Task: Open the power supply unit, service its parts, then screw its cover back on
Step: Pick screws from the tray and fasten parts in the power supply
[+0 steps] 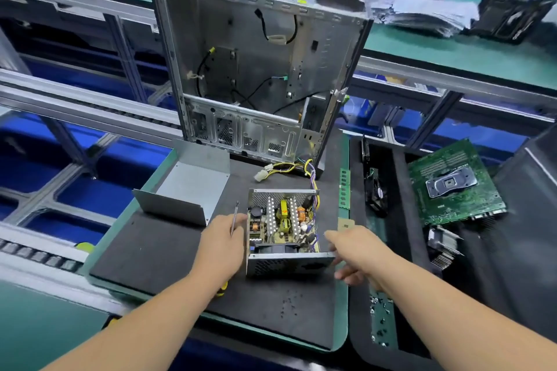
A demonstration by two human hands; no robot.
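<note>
The power supply unit (283, 229) lies open on the black foam mat (156, 250), its circuit board, coils and heat sinks showing. Its grey U-shaped cover (187, 190) stands apart to the upper left. My left hand (221, 242) grips a screwdriver (234, 217) with a yellow handle, shaft pointing up, just left of the unit. On the other side my right hand (354, 250) touches the unit's near right corner with fingers spread. Several small screws (289, 306) lie on the mat in front.
An empty computer case (256, 69) stands upright behind the unit. To the right a second mat holds a green motherboard (452, 184), a fan card (375, 190) and a heat sink (443, 247). A RAM stick (343, 188) lies beside the unit. Conveyor rails run left.
</note>
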